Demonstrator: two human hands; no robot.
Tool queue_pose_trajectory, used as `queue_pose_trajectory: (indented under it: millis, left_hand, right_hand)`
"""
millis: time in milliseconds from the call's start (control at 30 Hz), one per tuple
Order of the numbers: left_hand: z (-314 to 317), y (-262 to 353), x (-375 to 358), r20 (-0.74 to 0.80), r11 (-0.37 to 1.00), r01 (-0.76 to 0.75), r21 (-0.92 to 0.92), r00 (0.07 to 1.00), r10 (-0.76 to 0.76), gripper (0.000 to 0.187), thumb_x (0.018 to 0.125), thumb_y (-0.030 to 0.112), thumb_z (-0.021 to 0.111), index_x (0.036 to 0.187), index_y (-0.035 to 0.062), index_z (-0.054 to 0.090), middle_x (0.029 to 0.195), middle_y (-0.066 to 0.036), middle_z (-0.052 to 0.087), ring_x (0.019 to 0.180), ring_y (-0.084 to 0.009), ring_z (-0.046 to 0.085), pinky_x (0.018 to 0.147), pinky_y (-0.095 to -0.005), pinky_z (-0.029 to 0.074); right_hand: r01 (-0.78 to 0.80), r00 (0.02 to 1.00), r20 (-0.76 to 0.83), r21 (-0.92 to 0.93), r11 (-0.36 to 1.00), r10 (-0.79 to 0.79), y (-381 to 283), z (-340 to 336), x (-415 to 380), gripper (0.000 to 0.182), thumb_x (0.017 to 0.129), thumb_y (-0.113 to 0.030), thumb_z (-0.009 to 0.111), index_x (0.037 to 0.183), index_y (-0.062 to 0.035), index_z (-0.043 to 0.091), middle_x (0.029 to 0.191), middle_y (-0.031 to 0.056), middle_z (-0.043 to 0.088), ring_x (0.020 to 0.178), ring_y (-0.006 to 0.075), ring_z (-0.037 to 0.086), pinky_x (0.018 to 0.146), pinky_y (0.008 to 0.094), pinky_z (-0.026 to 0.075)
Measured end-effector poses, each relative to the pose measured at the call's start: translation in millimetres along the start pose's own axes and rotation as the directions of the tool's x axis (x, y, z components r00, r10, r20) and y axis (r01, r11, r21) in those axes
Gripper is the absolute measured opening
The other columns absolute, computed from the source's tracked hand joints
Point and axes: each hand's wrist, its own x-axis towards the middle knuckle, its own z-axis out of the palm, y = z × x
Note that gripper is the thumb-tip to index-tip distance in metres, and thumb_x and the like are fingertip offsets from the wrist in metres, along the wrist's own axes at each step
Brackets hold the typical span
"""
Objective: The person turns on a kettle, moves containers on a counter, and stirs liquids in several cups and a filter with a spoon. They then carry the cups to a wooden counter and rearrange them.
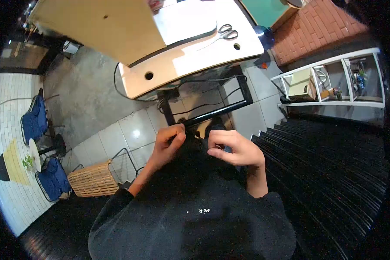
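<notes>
Both of my hands are raised in front of my black shirt [190, 190], a short distance apart. The fingers of my left hand [168, 141] are curled closed, and what they hold, if anything, is too small to make out. To the right, my right hand [234, 148] has its fingers bent towards the thumb; anything between them is hidden. Dark cloth hangs between and below the hands. Beyond them stands a desk [160, 84] with black-handled scissors [223, 34] lying open on its white top.
A large tan board [104, 26] stands over the desk's left part. Black cables run under the desk by a black frame [212, 113]. White shelves [346, 82] are at right. Blue chairs [34, 119] and a slatted wooden seat [93, 178] are at left.
</notes>
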Motion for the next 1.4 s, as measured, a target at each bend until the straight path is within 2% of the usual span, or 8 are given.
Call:
queue_pose_trajectory:
  millis: [300,433,567,733,900,967,1100,1400]
  left_hand:
    - [110.8,-9.8,95.0,0.023,0.993,-0.052,0.105,0.999,0.049,0.039,0.103,0.023,0.052,0.071,0.0027,0.043,0.066,-0.003,0.042,0.062,-0.0151,0.039,0.059,-0.0299,0.033]
    - [186.2,-20.7,135.7,-0.113,0.994,-0.034,-0.104,0.993,0.022,0.039,0.102,0.021,0.053,0.069,0.0016,0.044,0.067,-0.004,0.045,0.062,-0.0154,0.04,0.058,-0.0304,0.033]
    - [234.4,-13.3,158.6,-0.106,0.986,-0.018,-0.167,0.994,0.001,0.039,0.104,0.022,0.051,0.071,0.002,0.043,0.067,-0.004,0.044,0.062,-0.016,0.039,0.059,-0.0311,0.033]
    - [251.7,-18.9,173.1,-0.224,0.991,0.053,-0.121,0.971,-0.079,0.036,0.103,0.02,0.049,0.072,0.0023,0.043,0.067,-0.004,0.044,0.062,-0.0158,0.039,0.059,-0.0309,0.034]
    - [246.4,-19.5,191.0,-0.205,0.988,0.019,-0.152,0.978,-0.05,0.036,0.103,0.021,0.049,0.073,0.0022,0.043,0.066,-0.004,0.044,0.062,-0.0161,0.04,0.059,-0.0312,0.034]
    - [247.2,-27.7,197.5,-0.152,0.991,0.027,-0.132,0.987,-0.047,0.038,0.103,0.023,0.05,0.072,0.0013,0.043,0.065,-0.005,0.043,0.06,-0.0168,0.039,0.057,-0.0314,0.033]
    - [262.1,-24.6,222.4,-0.088,0.993,0.058,-0.101,0.994,-0.067,0.04,0.101,0.025,0.053,0.071,0.0005,0.043,0.065,-0.006,0.041,0.06,-0.0173,0.039,0.057,-0.0316,0.032]
    - [324.3,-38.9,326.5,-0.184,1.0,-0.018,-0.002,0.983,0.017,0.044,0.102,0.027,0.054,0.067,0.0026,0.041,0.063,-0.004,0.04,0.058,-0.016,0.037,0.054,-0.0316,0.03]
  right_hand:
    - [0.008,1.0,-0.014,0.034,0.999,-0.007,33.5,-137.9,-79.5,0.024,0.096,-0.019,0.063,0.087,0.0022,0.055,0.081,0.0123,0.052,0.07,0.0274,0.054,0.064,0.037,0.044]
    - [0.096,0.995,-0.029,-0.017,0.995,-0.096,48.3,-208.6,-113.8,0.024,0.097,-0.018,0.063,0.087,0.0025,0.055,0.08,0.0116,0.051,0.069,0.0256,0.052,0.062,0.0364,0.043]
    - [0.04,0.995,0.095,0.012,0.999,-0.041,52.1,-258.2,-128.0,0.024,0.097,-0.018,0.063,0.087,0.0023,0.055,0.079,0.0103,0.05,0.067,0.0227,0.051,0.061,0.0357,0.042]
    - [0.017,0.984,0.179,0.052,0.999,-0.026,68.6,-288.4,-122.5,0.024,0.097,-0.019,0.063,0.088,0.0021,0.055,0.08,0.0105,0.051,0.067,0.0221,0.051,0.061,0.0351,0.043]
    - [0.097,0.984,0.144,0.043,0.994,-0.103,78.5,-294.5,-105.4,0.024,0.097,-0.019,0.063,0.089,0.002,0.054,0.08,0.0106,0.051,0.067,0.022,0.051,0.062,0.035,0.043]
    - [-0.029,0.983,0.18,0.035,0.999,0.022,72.3,-302.5,-104.1,0.024,0.097,-0.019,0.063,0.089,0.0019,0.054,0.08,0.0106,0.051,0.067,0.0222,0.051,0.062,0.0351,0.043]
    - [0.013,0.989,0.144,0.03,0.999,-0.017,76.2,-325.0,-106.8,0.024,0.097,-0.018,0.063,0.088,0.0022,0.054,0.079,0.0103,0.051,0.066,0.0219,0.051,0.062,0.0349,0.043]
    - [0.024,0.992,0.129,-0.044,0.999,-0.018,110.7,-470.6,-126.1,0.023,0.096,-0.017,0.063,0.087,0.0031,0.056,0.079,0.0125,0.053,0.068,0.0274,0.054,0.064,0.0375,0.044]
